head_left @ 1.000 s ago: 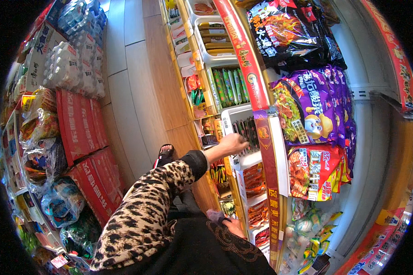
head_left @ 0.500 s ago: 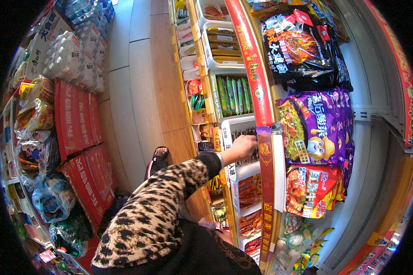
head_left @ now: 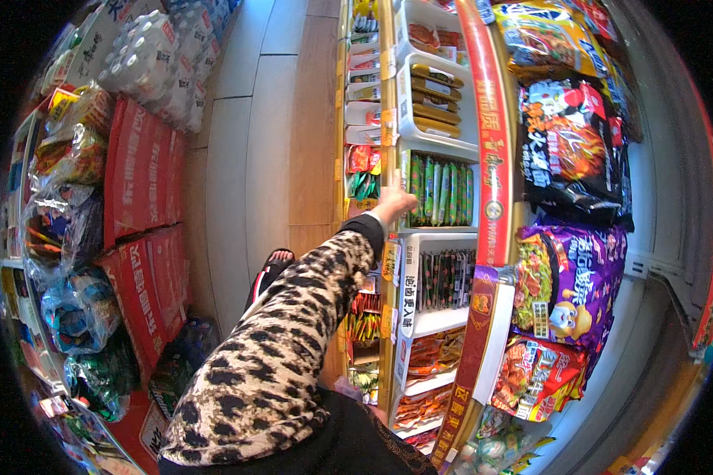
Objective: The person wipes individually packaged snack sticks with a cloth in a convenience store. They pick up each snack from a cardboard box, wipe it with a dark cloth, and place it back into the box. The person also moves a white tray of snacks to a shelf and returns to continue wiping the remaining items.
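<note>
My left hand (head_left: 394, 204), in a leopard-print sleeve with a black cuff, is at the front edge of a white tray of green stick-shaped snack packs (head_left: 442, 194). One finger stretches out along the tray's edge, and I see nothing held. Just beside it, a white tray holds slim dark packs (head_left: 445, 279). Small red and green packets (head_left: 363, 170) sit on the lower tier by the wrist. Only a sliver of skin that looks like my right hand (head_left: 379, 413) shows beside my black top; its fingers are hidden.
Brown packs (head_left: 436, 101) fill a farther tray, and orange-red packs (head_left: 434, 355) a nearer one. Bagged instant noodles in black (head_left: 570, 150) and purple (head_left: 582, 285) stand on the right shelf. Red cartons (head_left: 142, 170) and wrapped bottles (head_left: 139, 55) line the aisle's left side.
My left hand has come out of the tray of slim dark packs and moved farther away to the green packs' tray. The view has shifted, so the shelves appear farther right.
</note>
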### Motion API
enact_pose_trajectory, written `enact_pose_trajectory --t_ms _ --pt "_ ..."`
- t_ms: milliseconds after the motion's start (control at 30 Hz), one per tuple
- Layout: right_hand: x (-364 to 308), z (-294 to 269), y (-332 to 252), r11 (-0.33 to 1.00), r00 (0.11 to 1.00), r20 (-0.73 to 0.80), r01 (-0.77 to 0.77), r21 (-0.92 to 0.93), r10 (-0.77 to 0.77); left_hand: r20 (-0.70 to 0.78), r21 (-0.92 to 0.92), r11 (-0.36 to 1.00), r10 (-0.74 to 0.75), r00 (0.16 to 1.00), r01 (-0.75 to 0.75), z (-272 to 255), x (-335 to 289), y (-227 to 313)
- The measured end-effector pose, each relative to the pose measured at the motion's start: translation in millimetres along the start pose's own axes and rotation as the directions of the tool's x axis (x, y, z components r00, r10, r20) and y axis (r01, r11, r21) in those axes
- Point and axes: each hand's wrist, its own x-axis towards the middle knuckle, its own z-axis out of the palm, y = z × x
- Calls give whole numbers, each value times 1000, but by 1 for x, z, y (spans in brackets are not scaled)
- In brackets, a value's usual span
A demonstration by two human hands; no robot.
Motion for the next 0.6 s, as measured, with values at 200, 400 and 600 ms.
enact_pose_trajectory --t_ms 200,400,600 --pt "-6 -6 -23 998 999 11 -44 -48 44 -33 96 971 -216 976 218 7 6 22" --pt "9 -4 -14 999 999 -18 -31 -27 31 59 119 980 -167 984 159 16 7 34" --pt "18 -4 -24 999 999 41 -35 -10 35 -4 27 999 -39 999 40 -4 0 27"
